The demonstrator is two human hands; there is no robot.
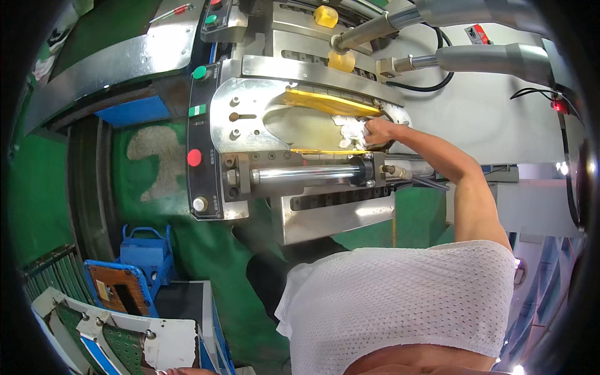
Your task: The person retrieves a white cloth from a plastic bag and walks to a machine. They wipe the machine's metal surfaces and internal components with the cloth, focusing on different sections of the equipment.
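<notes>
My right hand (pixel 379 132) reaches into the shoe-shaped recess of a metal machine. Its fingers are closed on a crumpled white cloth (pixel 352 132), pressed against the grey inner surface (pixel 306 125). A yellow strip (pixel 331 101) runs along the far side of the recess, and another yellow edge shows on the near side. Only a sliver of my left hand (pixel 187 371) appears at the lower edge, beside a white panel (pixel 169 344); its fingers are too cut off to read.
A black control panel (pixel 204 134) with green and red buttons stands left of the recess. A chrome cylinder rod (pixel 303 174) lies along the near side. Large grey cylinders (pixel 494 62) jut in at upper right. A blue trolley (pixel 145 253) stands on the green floor at lower left.
</notes>
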